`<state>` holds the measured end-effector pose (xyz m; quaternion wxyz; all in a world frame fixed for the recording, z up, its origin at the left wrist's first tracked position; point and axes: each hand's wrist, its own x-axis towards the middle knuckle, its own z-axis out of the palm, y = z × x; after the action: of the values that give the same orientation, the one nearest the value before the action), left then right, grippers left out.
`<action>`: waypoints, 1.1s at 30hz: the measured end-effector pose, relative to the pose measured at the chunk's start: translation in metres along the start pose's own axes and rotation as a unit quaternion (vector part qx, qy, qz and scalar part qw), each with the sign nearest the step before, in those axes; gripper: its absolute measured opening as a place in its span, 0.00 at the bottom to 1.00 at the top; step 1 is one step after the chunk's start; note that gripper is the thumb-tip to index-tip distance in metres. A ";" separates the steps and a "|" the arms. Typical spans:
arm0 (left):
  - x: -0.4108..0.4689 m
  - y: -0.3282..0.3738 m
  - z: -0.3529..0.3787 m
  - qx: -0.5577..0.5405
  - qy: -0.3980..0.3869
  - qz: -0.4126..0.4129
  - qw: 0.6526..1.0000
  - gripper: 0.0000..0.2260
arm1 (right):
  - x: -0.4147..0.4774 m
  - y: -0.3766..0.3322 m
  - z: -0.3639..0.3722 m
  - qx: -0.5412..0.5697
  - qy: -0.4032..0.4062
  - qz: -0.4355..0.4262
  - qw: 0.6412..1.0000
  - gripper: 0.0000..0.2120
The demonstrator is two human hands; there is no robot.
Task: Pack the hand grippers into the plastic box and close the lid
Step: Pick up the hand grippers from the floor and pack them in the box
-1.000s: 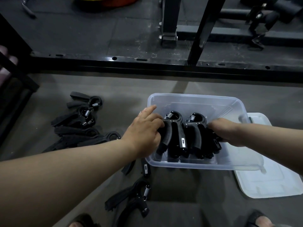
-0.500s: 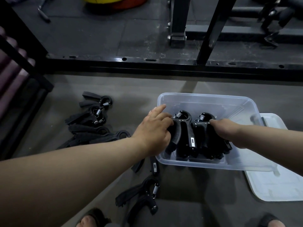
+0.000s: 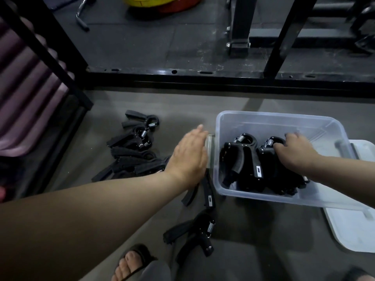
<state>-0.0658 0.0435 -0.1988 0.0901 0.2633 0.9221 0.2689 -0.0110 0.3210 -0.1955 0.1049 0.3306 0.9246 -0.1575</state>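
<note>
Gym floor (image 3: 243, 230): right grip (image 3: 294, 152) holds grippers (image 3: 251, 157) inside box (image 3: 274, 122).

Several black sprung hand grippers (image 3: 250, 159) stand handles-down in the open clear plastic box (image 3: 263, 116), loose grippers (image 3: 134, 151) lie scattered on the floor (image 3: 182, 110) to its left, and the white lid (image 3: 355, 226) lies flat just right.

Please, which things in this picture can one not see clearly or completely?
- Head view: how many hand grippers the plastic box holds; the right hand covers some.
- Lid: the box covers part, the right edge cuts it off.
- Floor pile: dark, overlapping; the left hand hides one end.
</note>
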 end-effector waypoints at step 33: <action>0.007 -0.056 0.023 0.279 -0.325 -0.116 0.896 0.15 | -0.086 -0.109 0.040 -0.091 -0.035 -0.473 0.876 0.36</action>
<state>-0.0892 0.0181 -0.2488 0.3384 0.2417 0.9025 -0.1120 -0.0124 0.1765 -0.1828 0.0801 -0.1626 0.9767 -0.1150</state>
